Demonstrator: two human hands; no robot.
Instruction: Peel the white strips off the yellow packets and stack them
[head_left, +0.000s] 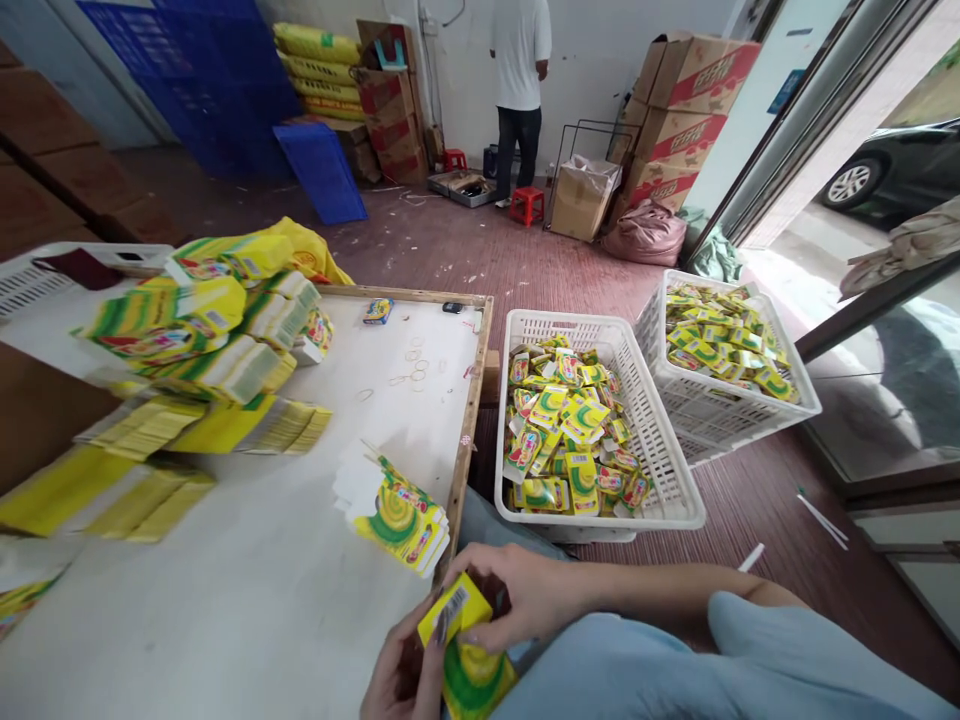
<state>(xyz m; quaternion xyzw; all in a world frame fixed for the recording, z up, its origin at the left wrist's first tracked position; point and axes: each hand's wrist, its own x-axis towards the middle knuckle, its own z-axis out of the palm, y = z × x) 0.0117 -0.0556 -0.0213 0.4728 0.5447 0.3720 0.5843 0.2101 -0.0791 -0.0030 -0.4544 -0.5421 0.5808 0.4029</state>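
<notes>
A small yellow and green printed box [480, 668] is between my two hands at the near edge of the table. My left hand [409, 665] grips it from the left, thumb lying across the face near the barcode. On the other side my right hand [517, 595] curls around it, with the thumb pressed on the front. Just beyond my hands, a small stack of flat, unfolded cartons [405, 522] in the same print lies on the white table [300, 560]. Whether the held box contains anything is hidden.
Bundled flat cartons [217, 330] pile up at the table's left. Loose rubber bands [418, 370] and a small blue box [379, 311] lie farther back. A white basket [679, 490] of yellow boxes stands right, another basket [806, 400] beyond it. A person [517, 90] stands by the far wall.
</notes>
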